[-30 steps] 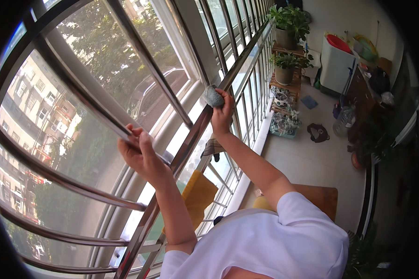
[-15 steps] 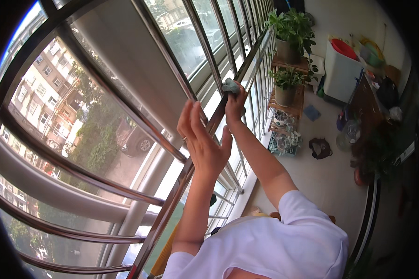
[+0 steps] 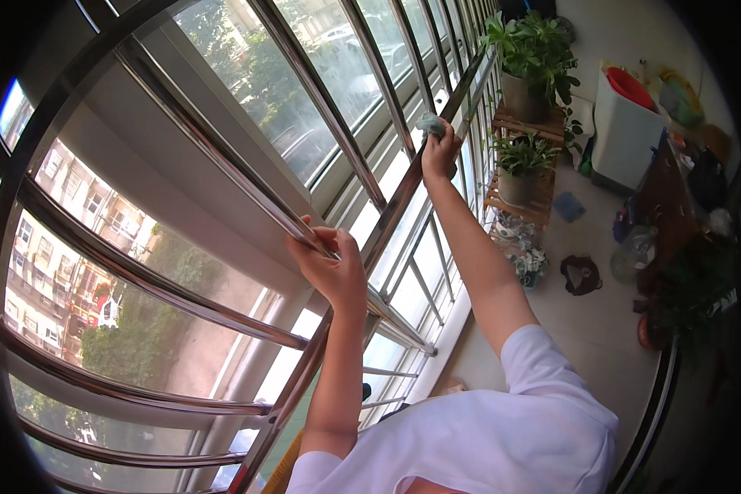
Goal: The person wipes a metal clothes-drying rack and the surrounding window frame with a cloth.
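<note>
My right hand (image 3: 441,153) is closed on a grey-green cloth (image 3: 430,124), bunched over the dark rail (image 3: 403,196) that runs along the window guard. Nearer and to the left, my left hand (image 3: 336,265) wraps its fingers round a shiny metal bar (image 3: 222,156), close to where the bar meets the rail. Further upright bars (image 3: 325,99) stand between my hands and the window panes. The palm side of my right hand and part of the cloth are hidden.
Potted plants (image 3: 525,156) stand on a wooden rack (image 3: 543,130) beyond my right hand. To the right are a white bin (image 3: 626,136) with a red basin (image 3: 631,89), a dark brown item (image 3: 580,275) on the floor, and a clear plastic bag (image 3: 634,251).
My left hand, earlier raised with fingers spread, has closed round the metal bar. The view has shifted a little; my right hand keeps the cloth on the rail.
</note>
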Available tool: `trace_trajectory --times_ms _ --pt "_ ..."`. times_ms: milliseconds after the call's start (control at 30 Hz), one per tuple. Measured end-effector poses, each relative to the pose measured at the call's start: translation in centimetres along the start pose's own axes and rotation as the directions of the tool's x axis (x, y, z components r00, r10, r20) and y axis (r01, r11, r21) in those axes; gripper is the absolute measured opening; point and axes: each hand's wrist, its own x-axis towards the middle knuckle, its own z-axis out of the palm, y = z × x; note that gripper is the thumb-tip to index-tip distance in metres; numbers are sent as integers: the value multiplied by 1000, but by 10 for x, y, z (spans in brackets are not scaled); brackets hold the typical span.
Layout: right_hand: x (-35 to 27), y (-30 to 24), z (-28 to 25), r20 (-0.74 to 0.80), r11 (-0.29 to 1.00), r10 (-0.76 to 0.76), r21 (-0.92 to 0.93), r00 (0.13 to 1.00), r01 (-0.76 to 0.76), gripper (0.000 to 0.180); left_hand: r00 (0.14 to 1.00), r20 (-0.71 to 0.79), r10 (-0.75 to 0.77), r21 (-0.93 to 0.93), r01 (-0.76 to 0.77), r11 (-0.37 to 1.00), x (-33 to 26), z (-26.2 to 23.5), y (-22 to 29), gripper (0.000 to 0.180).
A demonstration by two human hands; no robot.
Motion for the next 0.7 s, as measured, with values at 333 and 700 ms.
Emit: trace_trajectory --times_ms 333,700 --pt "-163 -96 -97 358 955 -170 290 918 64 51 998 30 59 -19 -59 998 2 -6 -2 48" --pt "-156 -80 -91 282 952 -280 201 918 229 57 987 144 71 -224 -37 974 7 -13 -9 38"
